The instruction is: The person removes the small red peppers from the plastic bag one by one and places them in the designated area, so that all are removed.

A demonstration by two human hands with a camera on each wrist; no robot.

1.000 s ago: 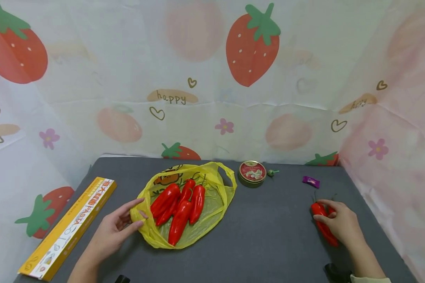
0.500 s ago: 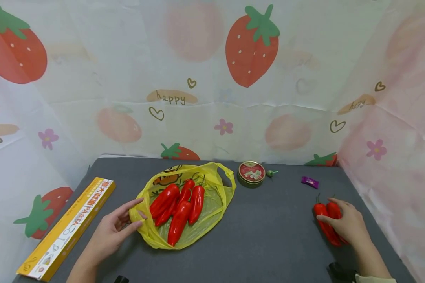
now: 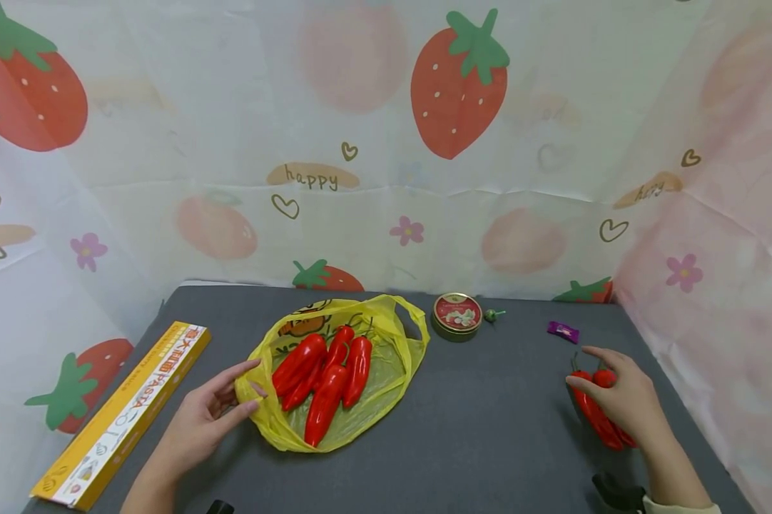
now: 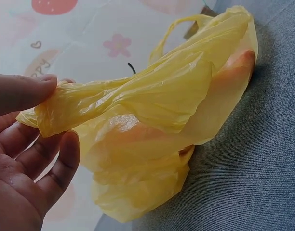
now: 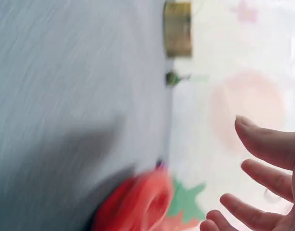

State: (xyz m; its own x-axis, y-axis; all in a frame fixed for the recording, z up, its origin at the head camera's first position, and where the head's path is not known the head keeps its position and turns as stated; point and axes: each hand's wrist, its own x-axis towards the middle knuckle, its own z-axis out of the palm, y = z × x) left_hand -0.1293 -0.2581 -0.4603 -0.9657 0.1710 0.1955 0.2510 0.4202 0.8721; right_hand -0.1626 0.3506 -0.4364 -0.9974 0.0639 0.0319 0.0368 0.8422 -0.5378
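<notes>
From where I stand, the strawberry-print backdrop (image 3: pixel 373 143) takes up most of the upper frame, and the dark grey tabletop (image 3: pixel 476 435) spreads across the lower part. Left of centre, the yellow bag (image 3: pixel 389 389) sits with its mouth gaping, several red peppers (image 3: pixel 326 412) inside; the pasta box (image 3: pixel 129 414) slants up the left edge. The left hand (image 3: pixel 196 421), at lower left, pinches the bag's rim between thumb and fingers. The right hand (image 3: pixel 626 396), towards the lower right, looks released: in its wrist view the fingers are spread and hold nothing. What matters most, I'd judge, is how it stands to the two loose peppers (image 3: pixel 593 414). They lie side by side just under and to the left of it, partly hidden by it, stems toward the top of the frame, long axes slanting down to the lower right. The thumb and forefinger reach across their stem ends, and a gap shows in the wrist view. The right hand is plainly the nearer; the bag is well apart, across to the left. Smaller still are the round tin (image 3: pixel 458 316) above centre, the purple packet (image 3: pixel 563 331) above those two, and a little green object (image 3: pixel 491 315) beside the tin.
</notes>
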